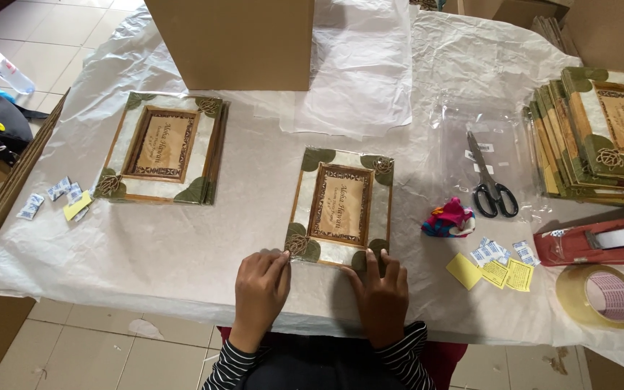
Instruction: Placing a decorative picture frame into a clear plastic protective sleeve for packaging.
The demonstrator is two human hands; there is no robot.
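A decorated picture frame (341, 206) with green leaf corners and a brown inner border lies flat in front of me on the paper-covered table (167, 253). My left hand (260, 289) rests on the table with its fingertips touching the frame's near left corner. Beside it, my right hand (383, 292) touches the near right corner with its fingers spread. Neither hand grips anything. A second frame of the same kind (162, 148) lies to the left, apart from both hands.
A stack of like frames (601, 137) stands at the far right. Black scissors (491, 180), a colourful cloth (449, 218), yellow slips and small sachets (496, 263), a red tape dispenser (601, 242) and a tape roll (599, 295) lie right. A cardboard box (236, 43) stands behind.
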